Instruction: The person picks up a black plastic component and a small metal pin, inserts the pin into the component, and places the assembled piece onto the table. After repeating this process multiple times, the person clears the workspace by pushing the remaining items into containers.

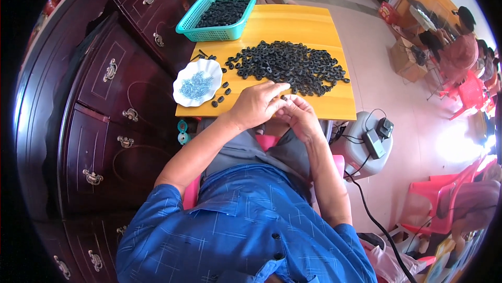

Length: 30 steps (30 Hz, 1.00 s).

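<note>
Both hands meet over the near edge of a yellow table. My left hand [255, 106] is closed, its thumb and fingertips pinching a small black ring-like part [284, 98]. On the same part close the fingertips of my right hand [302, 120]. Just beyond lies a spread pile of small black ring-like parts [293, 66]. Left of my left hand, a white scalloped dish [180, 94] holds many tiny shiny pin-like pieces [197, 85]. A few loose black parts [221, 99] lie between dish and hand. My fingers partly hide the held part.
A teal basket [209, 34] of black parts stands at the table's [293, 21] far left. Dark drawer cabinets [115, 89] line the left side. A grey case [361, 126] with cables and black devices sits right. Other people and pink chairs [444, 194] are farther right.
</note>
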{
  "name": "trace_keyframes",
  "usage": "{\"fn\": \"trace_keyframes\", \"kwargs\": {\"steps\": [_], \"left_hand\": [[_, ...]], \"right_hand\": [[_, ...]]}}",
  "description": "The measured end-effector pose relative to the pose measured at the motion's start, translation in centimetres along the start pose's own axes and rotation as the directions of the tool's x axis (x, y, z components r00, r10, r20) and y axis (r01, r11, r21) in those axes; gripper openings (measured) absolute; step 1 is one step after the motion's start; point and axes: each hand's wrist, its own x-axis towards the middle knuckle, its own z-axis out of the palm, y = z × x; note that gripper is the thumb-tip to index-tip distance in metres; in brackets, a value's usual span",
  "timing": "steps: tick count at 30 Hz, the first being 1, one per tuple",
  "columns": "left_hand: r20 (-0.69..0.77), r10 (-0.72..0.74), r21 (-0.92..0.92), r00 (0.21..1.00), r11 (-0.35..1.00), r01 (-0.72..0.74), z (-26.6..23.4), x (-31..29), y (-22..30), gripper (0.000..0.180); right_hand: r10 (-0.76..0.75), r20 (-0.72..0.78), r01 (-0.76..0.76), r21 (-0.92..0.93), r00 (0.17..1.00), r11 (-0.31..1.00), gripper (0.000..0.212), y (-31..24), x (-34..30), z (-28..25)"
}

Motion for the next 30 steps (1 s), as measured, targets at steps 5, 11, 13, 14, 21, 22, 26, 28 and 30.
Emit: {"fn": "trace_keyframes", "kwargs": {"steps": [5, 11, 13, 14, 21, 22, 26, 28, 30], "left_hand": [[-0.108, 0.101, 0.118, 0.989, 0.989, -0.088, 1.0, 0.0, 0.8, 0.039], [-0.138, 0.185, 0.199, 0.973, 0.968, -0.156, 2.0, 0.2, 0.0, 0.033], [-0.161, 0.193, 0.221, 0.968, 0.963, -0.156, 2.1, 0.2, 0.0, 0.032], [-0.159, 0.196, 0.218, 0.968, 0.963, -0.160, 2.2, 0.2, 0.0, 0.032], [-0.102, 0.203, 0.191, 0.974, 0.965, -0.181, 2.3, -0.3, -0.5, 0.033], [-0.094, 0.192, 0.182, 0.977, 0.968, -0.173, 2.3, -0.2, -0.6, 0.034], [-0.076, 0.163, 0.198, 0.984, 0.969, -0.145, 1.5, -0.6, -0.6, 0.030], [-0.027, 0.151, 0.215, 0.988, 0.966, -0.141, 1.5, -0.9, -0.9, 0.027], [-0.040, 0.149, 0.190, 0.988, 0.972, -0.139, 1.8, -1.0, -1.0, 0.025]], "right_hand": [[0.016, 0.037, -0.018, 0.058, 0.999, 0.998, 0.016, -0.6, 0.0, 0.1], [0.030, 0.048, -0.036, 0.110, 0.998, 0.993, 0.015, -0.4, 0.2, -0.7], [0.042, 0.035, -0.046, 0.127, 0.999, 0.991, 0.013, -0.5, 0.1, -0.7], [0.040, 0.040, -0.045, 0.123, 0.998, 0.991, 0.013, -0.5, 0.0, -0.8], [0.035, 0.020, -0.037, 0.066, 0.999, 0.997, 0.014, -0.4, -0.1, -0.9], [0.031, 0.016, -0.032, 0.062, 0.999, 0.998, 0.014, -0.5, 0.0, -0.9], [0.073, 0.001, -0.073, 0.056, 0.997, 0.996, 0.013, -0.2, 0.2, 0.0], [0.098, -0.048, -0.098, 0.004, 0.994, 0.995, 0.012, 0.0, 0.2, 0.1], [0.100, -0.107, -0.109, -0.077, 0.989, 0.991, 0.013, 0.0, 0.1, 0.0]]}}
